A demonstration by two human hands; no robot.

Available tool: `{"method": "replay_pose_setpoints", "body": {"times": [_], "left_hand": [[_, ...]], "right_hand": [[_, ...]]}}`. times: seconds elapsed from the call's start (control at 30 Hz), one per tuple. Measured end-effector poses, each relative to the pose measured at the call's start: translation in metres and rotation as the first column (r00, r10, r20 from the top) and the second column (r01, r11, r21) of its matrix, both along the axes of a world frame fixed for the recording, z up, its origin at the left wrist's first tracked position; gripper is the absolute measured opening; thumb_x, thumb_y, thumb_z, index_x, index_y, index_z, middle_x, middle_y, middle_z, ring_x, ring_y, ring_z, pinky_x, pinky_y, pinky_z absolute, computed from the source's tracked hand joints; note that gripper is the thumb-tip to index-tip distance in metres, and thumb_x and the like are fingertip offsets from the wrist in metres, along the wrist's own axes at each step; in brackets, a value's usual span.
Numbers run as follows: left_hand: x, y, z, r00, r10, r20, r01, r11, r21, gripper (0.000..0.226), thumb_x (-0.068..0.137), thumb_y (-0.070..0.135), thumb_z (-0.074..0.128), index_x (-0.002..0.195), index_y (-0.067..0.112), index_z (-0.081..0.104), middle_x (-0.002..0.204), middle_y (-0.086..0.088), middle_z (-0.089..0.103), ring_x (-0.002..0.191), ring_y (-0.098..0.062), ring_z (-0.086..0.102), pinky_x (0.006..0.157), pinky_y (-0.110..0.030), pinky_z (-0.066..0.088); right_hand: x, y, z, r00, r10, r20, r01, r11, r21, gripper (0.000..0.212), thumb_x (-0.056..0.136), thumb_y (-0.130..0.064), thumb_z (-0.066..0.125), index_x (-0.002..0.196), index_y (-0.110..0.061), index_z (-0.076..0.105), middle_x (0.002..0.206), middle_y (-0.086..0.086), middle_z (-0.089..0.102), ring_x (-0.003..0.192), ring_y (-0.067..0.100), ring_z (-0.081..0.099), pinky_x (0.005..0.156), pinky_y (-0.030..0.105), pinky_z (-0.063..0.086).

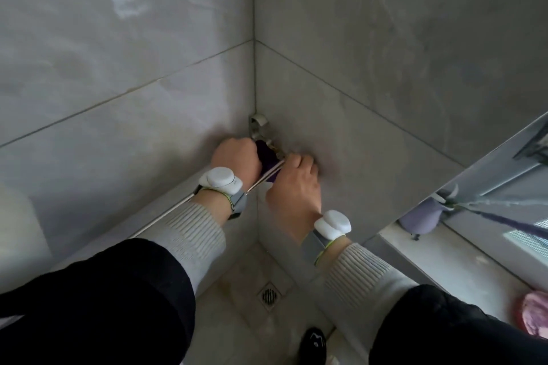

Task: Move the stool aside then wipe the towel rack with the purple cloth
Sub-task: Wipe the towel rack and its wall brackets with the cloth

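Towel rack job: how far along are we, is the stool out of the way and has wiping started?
No stool shows in this view, so that step looks done. In hand: both hands are at the corner, the left hand and right hand closed on the purple cloth against the rack beside its metal bracket. Left: the long bar running down-left behind the left wrist; whether it is wiped yet cannot be told.

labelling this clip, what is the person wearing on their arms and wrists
Both arms wear black outer sleeves over light grey ribbed knit cuffs. Each wrist carries a white rounded device, left and right, on a grey strap with a thin yellow-green edge. The left hand and right hand are bare, with no gloves.
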State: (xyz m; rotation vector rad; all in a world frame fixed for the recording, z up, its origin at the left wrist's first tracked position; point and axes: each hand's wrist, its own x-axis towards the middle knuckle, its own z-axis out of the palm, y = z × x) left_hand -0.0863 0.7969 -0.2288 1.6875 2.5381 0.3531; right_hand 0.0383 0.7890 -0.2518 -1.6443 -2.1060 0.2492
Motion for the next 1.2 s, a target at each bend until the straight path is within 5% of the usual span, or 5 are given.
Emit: {"method": "replay_pose_setpoints", "body": {"times": [0.17, 0.33, 0.57, 0.8, 1.2], "left_hand": [[0.006, 0.003, 0.002, 0.998, 0.028, -0.055, -0.029, 1.0, -0.005, 0.01, 0.075, 0.017, 0.065, 0.074, 0.01, 0.072, 0.056, -0.004, 0.047, 0.048, -0.026, 0.04, 0.049, -0.025, 0.026], [0.006, 0.006, 0.008, 0.995, -0.002, -0.101, 0.012, 0.995, 0.101, 0.02, 0.077, 0.016, 0.06, 0.093, 0.008, 0.07, 0.08, -0.014, 0.065, 0.073, -0.037, 0.061, 0.058, -0.032, 0.036], [0.018, 0.028, 0.01, 0.947, 0.075, 0.311, -0.124, 0.982, 0.142, 0.031, 0.091, 0.033, 0.063, 0.108, 0.009, 0.073, 0.107, -0.017, 0.073, 0.102, -0.041, 0.066, 0.074, -0.037, 0.049], [0.019, 0.033, -0.007, 0.983, 0.128, 0.13, -0.139, 0.987, 0.081, 0.041, 0.08, 0.042, 0.066, 0.11, 0.014, 0.064, 0.11, -0.014, 0.067, 0.101, -0.039, 0.062, 0.073, -0.04, 0.049], [0.019, 0.044, 0.007, 0.962, 0.206, 0.18, -0.208, 0.978, -0.006, 0.037, 0.078, 0.035, 0.065, 0.106, 0.011, 0.065, 0.104, -0.01, 0.073, 0.094, -0.036, 0.07, 0.082, -0.043, 0.058]], "right_hand": [[0.004, 0.004, -0.004, 1.0, 0.016, 0.022, -0.017, 0.999, 0.037, 0.038, 0.073, -0.016, 0.032, 0.101, -0.006, 0.056, 0.099, 0.016, 0.057, 0.085, 0.036, 0.058, 0.066, 0.044, 0.051], [0.011, 0.007, 0.001, 0.994, 0.075, 0.077, -0.07, 0.995, -0.071, 0.036, 0.072, -0.009, 0.058, 0.107, -0.007, 0.054, 0.109, 0.015, 0.055, 0.097, 0.037, 0.058, 0.076, 0.047, 0.053], [0.013, 0.006, 0.006, 0.995, 0.089, 0.051, -0.085, 0.993, -0.086, 0.041, 0.072, -0.01, 0.056, 0.113, -0.007, 0.052, 0.114, 0.014, 0.052, 0.104, 0.037, 0.055, 0.079, 0.05, 0.052], [0.01, 0.005, -0.003, 0.999, 0.04, 0.008, -0.04, 0.999, 0.028, 0.047, 0.067, -0.02, 0.022, 0.099, -0.008, 0.054, 0.098, 0.014, 0.057, 0.087, 0.038, 0.058, 0.068, 0.049, 0.051], [0.012, 0.008, -0.004, 0.995, 0.062, 0.079, -0.062, 0.998, 0.005, 0.041, 0.068, -0.021, 0.044, 0.106, -0.008, 0.055, 0.104, 0.013, 0.057, 0.095, 0.037, 0.058, 0.076, 0.048, 0.048]]}}
